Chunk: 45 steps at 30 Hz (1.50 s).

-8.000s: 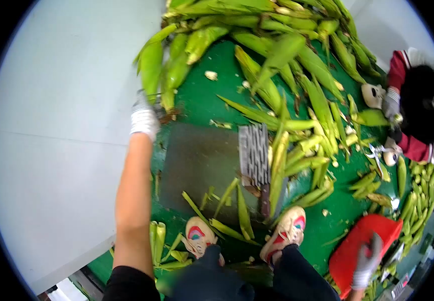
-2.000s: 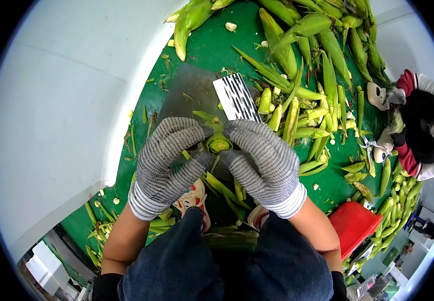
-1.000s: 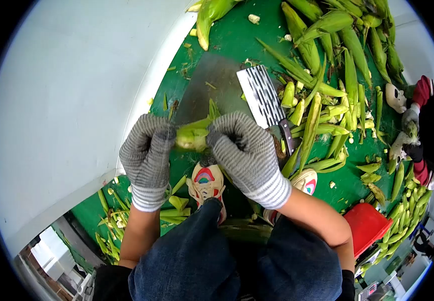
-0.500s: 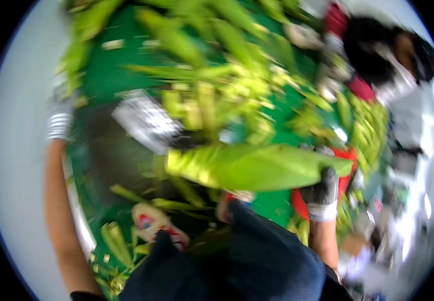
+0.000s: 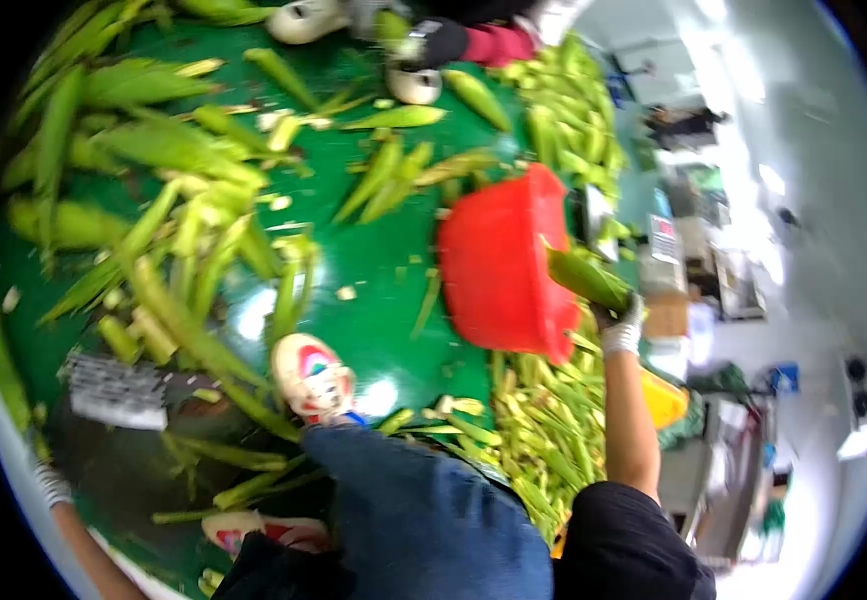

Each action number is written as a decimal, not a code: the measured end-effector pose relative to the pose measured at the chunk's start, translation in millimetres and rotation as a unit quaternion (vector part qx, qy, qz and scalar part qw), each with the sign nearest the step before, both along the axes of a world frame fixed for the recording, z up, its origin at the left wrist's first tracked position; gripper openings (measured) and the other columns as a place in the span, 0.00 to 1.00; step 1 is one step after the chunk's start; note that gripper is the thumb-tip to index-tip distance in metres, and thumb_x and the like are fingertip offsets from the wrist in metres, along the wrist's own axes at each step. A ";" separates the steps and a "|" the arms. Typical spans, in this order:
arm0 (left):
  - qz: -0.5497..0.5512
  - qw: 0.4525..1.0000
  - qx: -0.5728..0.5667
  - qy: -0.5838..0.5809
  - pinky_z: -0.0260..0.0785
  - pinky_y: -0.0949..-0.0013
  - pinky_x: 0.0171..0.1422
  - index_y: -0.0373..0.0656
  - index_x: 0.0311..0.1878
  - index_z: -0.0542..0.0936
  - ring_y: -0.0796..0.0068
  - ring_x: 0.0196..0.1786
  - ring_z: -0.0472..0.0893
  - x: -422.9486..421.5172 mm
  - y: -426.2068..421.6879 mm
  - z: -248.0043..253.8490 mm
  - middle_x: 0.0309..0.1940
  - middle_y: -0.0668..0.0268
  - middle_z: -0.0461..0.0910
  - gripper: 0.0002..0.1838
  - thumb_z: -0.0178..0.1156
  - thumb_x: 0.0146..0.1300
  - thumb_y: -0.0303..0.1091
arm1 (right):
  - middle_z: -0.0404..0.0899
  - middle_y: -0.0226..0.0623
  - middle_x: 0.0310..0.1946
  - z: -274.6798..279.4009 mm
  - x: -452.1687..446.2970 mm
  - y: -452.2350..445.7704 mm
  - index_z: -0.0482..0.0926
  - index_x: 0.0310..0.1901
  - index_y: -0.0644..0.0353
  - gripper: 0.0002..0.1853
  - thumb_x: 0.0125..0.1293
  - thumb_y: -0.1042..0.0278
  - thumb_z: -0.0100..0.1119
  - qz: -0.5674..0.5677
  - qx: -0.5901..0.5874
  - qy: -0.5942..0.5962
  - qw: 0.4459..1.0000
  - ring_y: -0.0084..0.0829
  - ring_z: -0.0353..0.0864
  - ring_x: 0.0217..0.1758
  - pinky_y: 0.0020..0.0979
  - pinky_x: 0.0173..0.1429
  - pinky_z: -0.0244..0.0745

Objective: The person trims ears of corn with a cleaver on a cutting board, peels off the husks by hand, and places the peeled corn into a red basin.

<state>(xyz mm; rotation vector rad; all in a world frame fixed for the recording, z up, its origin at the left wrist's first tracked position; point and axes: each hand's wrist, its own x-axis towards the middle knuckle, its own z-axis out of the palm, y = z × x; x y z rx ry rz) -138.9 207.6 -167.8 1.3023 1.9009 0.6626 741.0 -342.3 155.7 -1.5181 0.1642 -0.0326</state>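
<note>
My right hand (image 5: 621, 325), in a striped glove, is closed round the lower end of a green corn ear (image 5: 585, 277), beside the rim of the red basin (image 5: 493, 265). At the far lower left, my left hand (image 5: 51, 485) is near the end of a long green husked ear (image 5: 3, 365); its fingers are blurred and mostly hidden. A cleaver (image 5: 118, 392) with a slotted pattern lies on the dark mat (image 5: 103, 455), beside loose husk strips (image 5: 228, 453).
Husked corn (image 5: 153, 145) is heaped at the upper left. More ears (image 5: 573, 110) are piled behind the basin, and husks (image 5: 543, 430) below it. A co-worker's sleeve (image 5: 498, 43) shows at the top. My shoe (image 5: 313, 378) stands on the green floor.
The view has swung right, bringing the red basin to the centre. My right hand has carried the corn ear to the basin's rim. My left hand now shows at the lower left edge.
</note>
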 end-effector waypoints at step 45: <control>-0.024 0.959 -0.242 0.143 0.72 0.61 0.39 0.31 0.40 0.82 0.61 0.28 0.80 38.3 -265.8 236.4 0.26 0.50 0.81 0.30 0.60 0.59 0.57 | 0.76 0.52 0.21 -144.0 -456.5 343.8 0.67 0.42 0.66 0.14 0.59 0.67 0.56 0.840 -0.307 -0.223 0.387 0.56 0.77 0.23 0.45 0.30 0.74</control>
